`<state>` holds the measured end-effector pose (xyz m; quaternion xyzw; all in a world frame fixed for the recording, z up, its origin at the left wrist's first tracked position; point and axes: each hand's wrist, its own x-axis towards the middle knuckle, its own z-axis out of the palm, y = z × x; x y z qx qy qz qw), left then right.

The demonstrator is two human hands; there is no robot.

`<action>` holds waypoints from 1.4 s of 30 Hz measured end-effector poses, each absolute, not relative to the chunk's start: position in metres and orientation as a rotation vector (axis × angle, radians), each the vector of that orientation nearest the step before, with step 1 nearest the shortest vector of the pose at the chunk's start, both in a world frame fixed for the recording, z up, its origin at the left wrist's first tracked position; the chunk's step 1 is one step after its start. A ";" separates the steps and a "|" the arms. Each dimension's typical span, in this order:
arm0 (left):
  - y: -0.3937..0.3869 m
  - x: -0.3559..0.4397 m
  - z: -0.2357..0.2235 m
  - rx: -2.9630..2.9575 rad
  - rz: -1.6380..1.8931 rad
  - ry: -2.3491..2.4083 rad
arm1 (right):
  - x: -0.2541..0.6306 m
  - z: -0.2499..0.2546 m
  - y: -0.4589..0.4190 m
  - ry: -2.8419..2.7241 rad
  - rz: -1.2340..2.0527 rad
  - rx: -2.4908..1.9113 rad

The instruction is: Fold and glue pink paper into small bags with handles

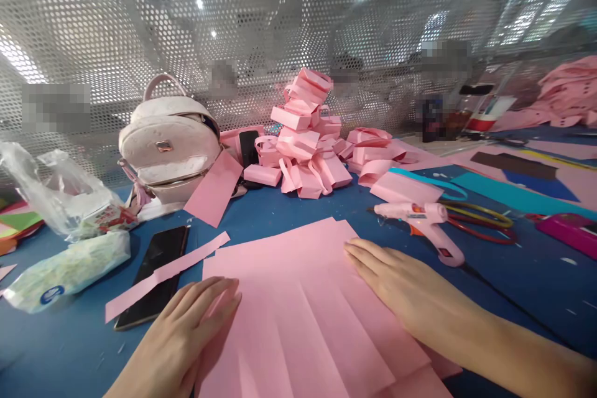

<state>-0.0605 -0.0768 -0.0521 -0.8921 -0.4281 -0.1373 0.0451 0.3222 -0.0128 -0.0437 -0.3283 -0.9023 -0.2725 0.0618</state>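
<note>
A: Where is the pink paper?
B: The stack of pink sheets (pixel 293 298) lies on the blue worktop (pixel 265 206), directly in front of the person. Long slanting creases or edges run down the top, and several corners fan out unevenly at the lower right.

A: And the hands?
B: The left hand (pixel 189 323) arches over the left edge of the stack, fingers close together and slightly bent, the thumb a little apart from them. The right hand (pixel 396 280) lies flat on the right side, palm down, fingers extended side by side, their tips near the far edge. It pinches nothing.

A: What's beside the left hand?
B: A dark phone (pixel 163 245), with a narrow pink strip (pixel 200 256) lying slantwise across it. Farther left is a wrapped packet (pixel 74 267).

A: And near the right?
B: A pink glue gun (pixel 420 214) on its side, its nozzle pointing left and its cord trailing toward the lower right.

A: Behind all that?
B: A heap of folded pink paper pieces (pixel 303 143), with a pale backpack (pixel 172 137) standing to its left.
</note>
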 end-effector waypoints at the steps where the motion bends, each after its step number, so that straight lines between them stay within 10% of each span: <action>1: -0.079 -0.061 -0.052 -2.723 -0.413 -1.302 | 0.323 -0.042 -0.014 -2.740 -0.814 -0.994; 14: -0.074 -0.038 -0.030 -2.888 -0.537 -1.327 | 0.271 0.005 -0.052 -3.008 0.427 -0.854; 25: -0.026 -0.019 -0.021 -2.983 -1.475 -2.064 | 0.266 0.063 -0.007 -2.628 0.122 -1.107; 42: -0.036 -0.009 0.024 -3.126 -1.661 -2.699 | 0.296 0.074 0.030 -2.017 0.632 -1.048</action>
